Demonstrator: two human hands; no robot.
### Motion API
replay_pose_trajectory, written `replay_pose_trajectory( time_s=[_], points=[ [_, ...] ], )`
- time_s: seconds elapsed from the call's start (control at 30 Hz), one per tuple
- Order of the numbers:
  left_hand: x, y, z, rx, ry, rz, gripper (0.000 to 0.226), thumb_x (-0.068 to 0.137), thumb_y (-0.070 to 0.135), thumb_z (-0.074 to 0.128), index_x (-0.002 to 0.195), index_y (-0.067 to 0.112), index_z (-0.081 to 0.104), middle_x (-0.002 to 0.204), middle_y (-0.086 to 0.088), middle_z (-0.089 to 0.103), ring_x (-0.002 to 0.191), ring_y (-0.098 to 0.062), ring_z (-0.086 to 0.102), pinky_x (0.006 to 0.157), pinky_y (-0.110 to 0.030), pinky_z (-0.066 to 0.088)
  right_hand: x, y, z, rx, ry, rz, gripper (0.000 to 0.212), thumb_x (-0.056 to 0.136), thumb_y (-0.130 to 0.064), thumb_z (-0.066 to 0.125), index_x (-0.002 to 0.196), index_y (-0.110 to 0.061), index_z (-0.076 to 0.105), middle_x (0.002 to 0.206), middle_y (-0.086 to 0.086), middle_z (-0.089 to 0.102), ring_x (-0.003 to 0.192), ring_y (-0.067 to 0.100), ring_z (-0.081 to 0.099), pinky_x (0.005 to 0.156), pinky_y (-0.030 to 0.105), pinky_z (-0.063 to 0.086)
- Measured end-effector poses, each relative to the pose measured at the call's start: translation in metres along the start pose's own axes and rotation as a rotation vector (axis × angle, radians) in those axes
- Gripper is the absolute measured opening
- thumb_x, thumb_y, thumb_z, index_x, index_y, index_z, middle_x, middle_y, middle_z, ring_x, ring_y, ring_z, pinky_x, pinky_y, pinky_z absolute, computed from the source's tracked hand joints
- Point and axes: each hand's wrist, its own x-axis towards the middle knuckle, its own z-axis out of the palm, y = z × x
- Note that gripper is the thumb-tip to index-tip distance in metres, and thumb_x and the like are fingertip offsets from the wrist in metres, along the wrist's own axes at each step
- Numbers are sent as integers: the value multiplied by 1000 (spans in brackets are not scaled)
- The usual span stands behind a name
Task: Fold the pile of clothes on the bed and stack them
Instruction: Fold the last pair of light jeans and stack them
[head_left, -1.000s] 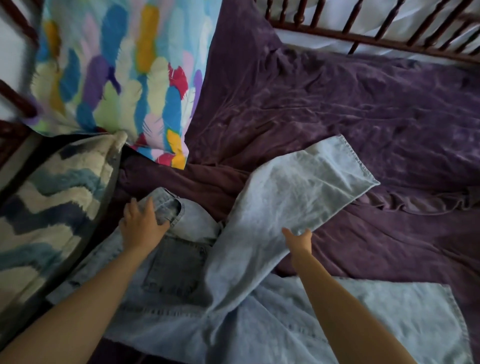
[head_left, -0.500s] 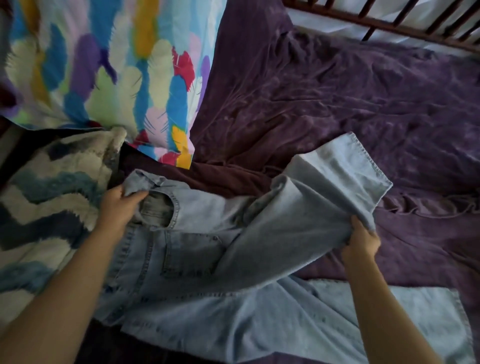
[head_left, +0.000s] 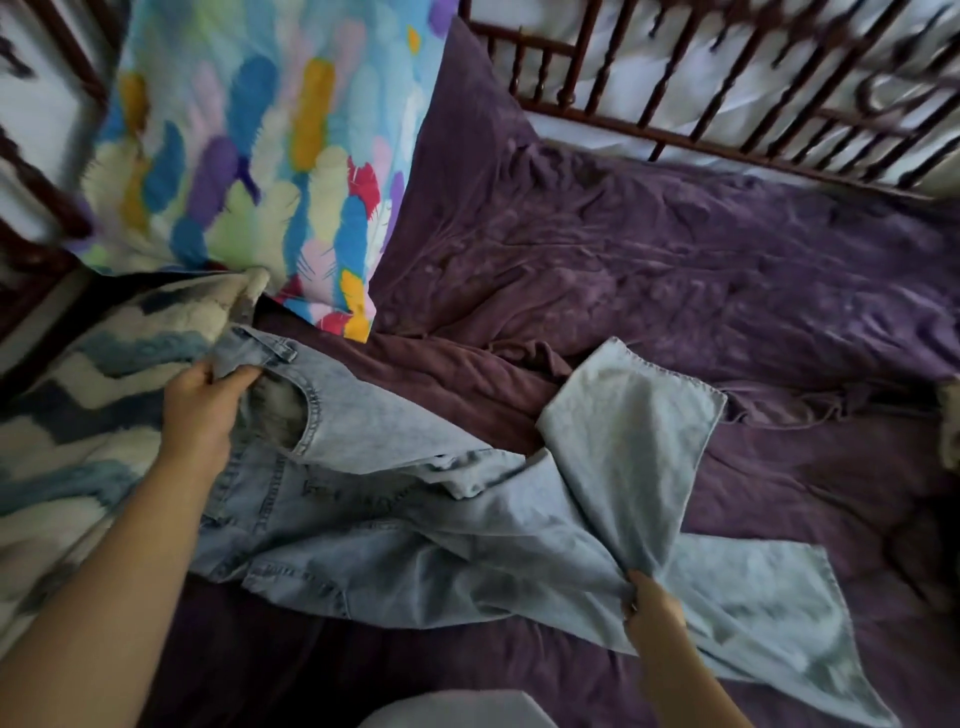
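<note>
A pair of light blue jeans (head_left: 395, 525) lies spread across the purple bed cover (head_left: 649, 280). My left hand (head_left: 205, 402) grips the waistband at the left, near a belt loop. My right hand (head_left: 649, 608) pinches the fabric of the upper leg, low and to the right. That leg bends upward, so its hem (head_left: 670, 371) points toward the far side of the bed. The other leg (head_left: 769, 623) lies flat toward the lower right. No other clothes from a pile are in view.
A pillow with a coloured feather print (head_left: 249, 156) leans at the upper left. A blue and cream zigzag blanket (head_left: 78, 410) lies along the left. Dark wooden railings (head_left: 727, 98) run along the far side. Something pale (head_left: 457, 709) shows at the bottom edge.
My right hand has drawn back toward me and down along the upper leg, leaving its hem end bent upward. My left hand keeps its hold on the waistband, slightly further out to the left.
</note>
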Motion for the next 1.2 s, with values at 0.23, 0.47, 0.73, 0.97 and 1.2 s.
replay_pose_trajectory(
  time_s=[0.23, 0.47, 0.73, 0.97, 1.2],
  points=[
    [-54, 94, 29, 78, -135, 336, 25, 84, 4, 63, 72, 26, 58, 59, 16, 62, 61, 3, 55, 72, -34, 47, -80, -97, 37, -587, -117, -696, 71, 86, -34, 65, 143, -9, 31, 146, 16, 33, 135, 30, 30, 106, 37, 29],
    [-105, 154, 59, 77, -252, 522, 31, 81, -2, 65, 70, 27, 59, 51, 24, 60, 51, 13, 53, 54, -8, 41, -197, -188, 83, -734, -1110, -1119, 69, 81, -21, 72, 140, -20, 36, 134, -5, 49, 121, 10, 48, 104, 28, 40],
    [-93, 212, 58, -98, -208, 486, 23, 88, 4, 58, 74, 22, 59, 67, 13, 65, 60, 5, 59, 63, -17, 50, -137, -190, 45, -1517, -895, -1034, 63, 80, -31, 73, 135, -19, 45, 129, 0, 55, 119, 13, 49, 96, 19, 36],
    [-51, 246, 67, -333, -108, 375, 10, 89, 5, 56, 92, 13, 63, 81, 3, 62, 73, -10, 61, 77, -30, 52, -123, -256, 6, -974, 473, -1688, 9, 68, -9, 55, 74, -7, 62, 69, 11, 67, 60, 34, 64, 52, 33, 44],
    [-14, 207, 36, -431, -85, 262, 28, 94, 6, 46, 81, 22, 64, 76, 6, 67, 69, -8, 63, 67, -23, 53, -114, -178, 24, -916, 241, -1914, 26, 66, -34, 45, 67, -14, 62, 53, 1, 56, 45, 25, 55, 39, 26, 40]
  ],
)
